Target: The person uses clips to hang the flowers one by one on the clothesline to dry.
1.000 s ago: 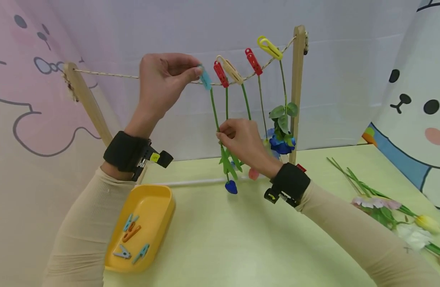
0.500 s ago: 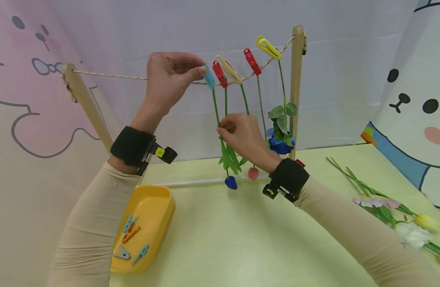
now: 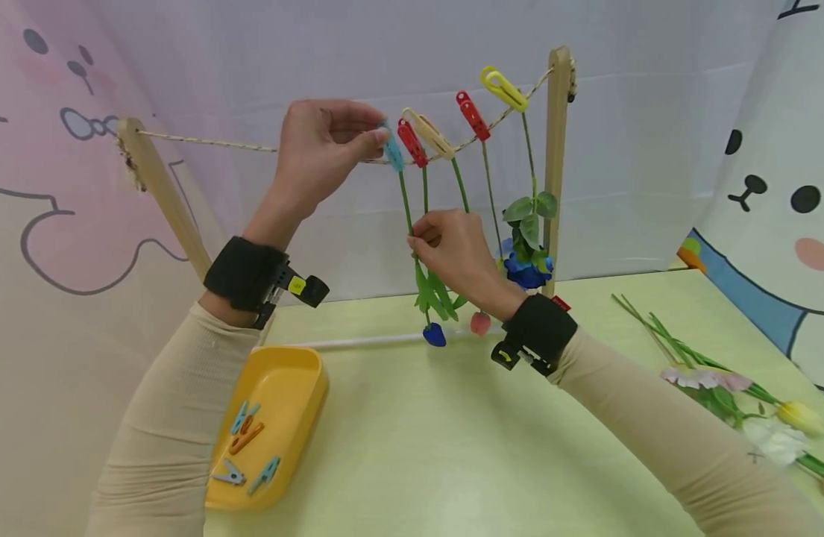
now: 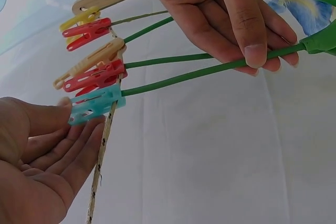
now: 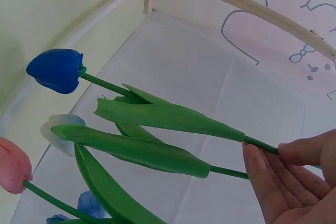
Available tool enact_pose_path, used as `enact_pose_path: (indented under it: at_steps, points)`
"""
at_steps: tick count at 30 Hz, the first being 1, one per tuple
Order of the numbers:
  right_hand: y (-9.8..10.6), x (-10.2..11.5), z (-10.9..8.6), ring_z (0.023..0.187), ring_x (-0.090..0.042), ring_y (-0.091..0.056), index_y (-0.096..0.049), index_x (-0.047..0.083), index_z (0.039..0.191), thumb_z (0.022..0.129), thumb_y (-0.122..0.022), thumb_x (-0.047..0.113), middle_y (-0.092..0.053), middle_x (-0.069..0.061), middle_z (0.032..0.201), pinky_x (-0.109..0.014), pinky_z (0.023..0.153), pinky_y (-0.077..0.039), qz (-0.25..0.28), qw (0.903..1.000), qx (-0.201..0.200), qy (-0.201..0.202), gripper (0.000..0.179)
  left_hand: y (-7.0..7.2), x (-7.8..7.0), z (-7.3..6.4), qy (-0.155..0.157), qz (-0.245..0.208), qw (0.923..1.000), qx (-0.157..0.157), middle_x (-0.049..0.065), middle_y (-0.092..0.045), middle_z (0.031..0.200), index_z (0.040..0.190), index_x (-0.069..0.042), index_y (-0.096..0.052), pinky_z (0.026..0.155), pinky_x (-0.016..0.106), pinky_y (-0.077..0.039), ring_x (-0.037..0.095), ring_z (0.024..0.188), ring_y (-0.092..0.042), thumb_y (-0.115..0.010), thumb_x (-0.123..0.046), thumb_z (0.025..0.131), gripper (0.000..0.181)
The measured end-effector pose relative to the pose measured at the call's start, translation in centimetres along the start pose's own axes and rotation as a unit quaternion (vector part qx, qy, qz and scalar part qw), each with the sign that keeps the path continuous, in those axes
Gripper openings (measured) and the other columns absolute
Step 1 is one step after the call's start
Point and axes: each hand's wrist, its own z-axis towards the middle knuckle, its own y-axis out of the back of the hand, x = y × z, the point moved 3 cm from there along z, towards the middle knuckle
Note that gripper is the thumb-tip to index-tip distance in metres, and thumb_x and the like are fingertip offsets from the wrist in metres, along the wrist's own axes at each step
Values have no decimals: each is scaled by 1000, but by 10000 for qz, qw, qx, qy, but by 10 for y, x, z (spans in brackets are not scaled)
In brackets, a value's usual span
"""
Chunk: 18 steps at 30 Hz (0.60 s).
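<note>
My left hand (image 3: 324, 153) pinches the upper end of a light blue clothespin (image 4: 94, 105) that sits on the rope (image 4: 103, 150). From its lower end hangs the stem of an artificial blue tulip (image 5: 56, 71), head down. Thumb and fingers of my right hand (image 3: 455, 250) pinch that green stem partway down, above its leaves. Just to the right on the rope are a red clothespin (image 3: 412, 143), a beige clothespin (image 3: 430, 134), another red clothespin (image 3: 473, 115) and a yellow clothespin (image 3: 504, 89), each with a flower stem hanging below. A pink tulip (image 3: 480, 323) hangs behind my right hand.
Wooden posts (image 3: 557, 164) hold the rope at both ends. A yellow tray (image 3: 318, 388) with several clothespins stands at the left on the pale green table (image 3: 412, 447). Loose artificial flowers (image 3: 707, 379) lie at the right. A blue flower (image 3: 527, 270) hangs near the right post.
My left hand has moved right with the clothespin, closer to the red one. My right hand has risen slightly along with the blue tulip; over the last half second both hands barely move.
</note>
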Motion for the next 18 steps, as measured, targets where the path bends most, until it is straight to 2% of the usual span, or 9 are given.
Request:
enact_pose_path:
  at_steps: [8,18]
  points:
    - [0,0,-1,75,-15,-69,-76,4,96,90,-70,16,-75,-7,87,-31,69,-58,-247,9997,50,-78,15,1,2,-4,54,-13,9998,195,13,-72,106,112,0,-72,84,24,-57,15,88,-71,-71,-17,90,28]
    - [7,-3,-17,77,-16,-68,-75,4,100,93,-64,15,-75,-6,89,-32,71,-57,-365,9989,250,-160,18,5,5,-9,58,332,9994,46,9,-71,111,115,-5,-71,87,24,-55,15,93,-69,-69,-19,91,28]
